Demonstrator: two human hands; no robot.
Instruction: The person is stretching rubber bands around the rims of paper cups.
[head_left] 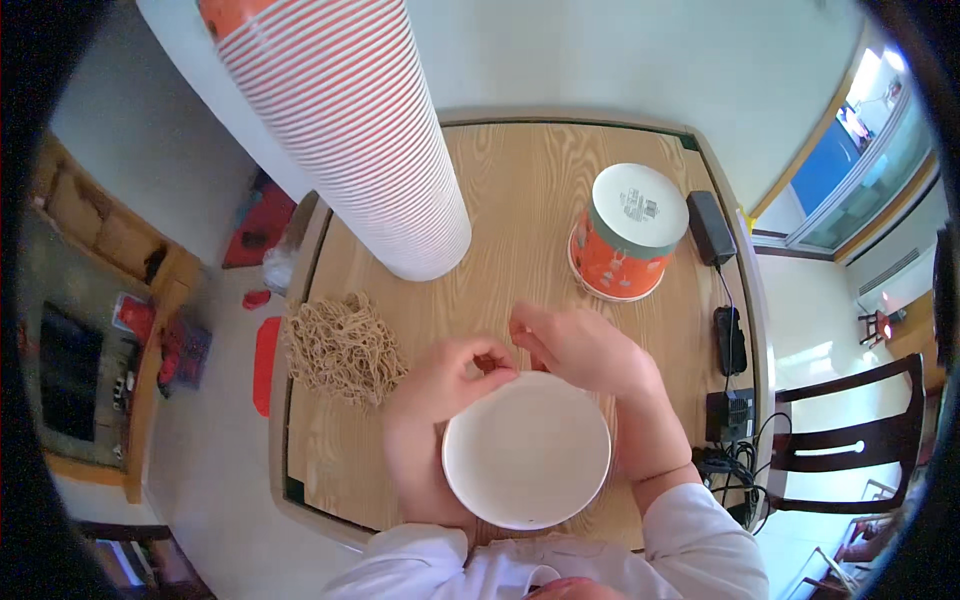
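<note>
While my L hand (452, 378) is curled at the rim of the white tub (526, 455), just my side of the fingers, my R hand (592, 348) is bent nearby; can't tell if either's gripping. Tan strands (343, 350) lie L.

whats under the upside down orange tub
The wooden table shows around the orange tub, which stands mouth down. The tub's walls and upturned white base hide whatever is inside or beneath it, so that cannot be seen.
</note>
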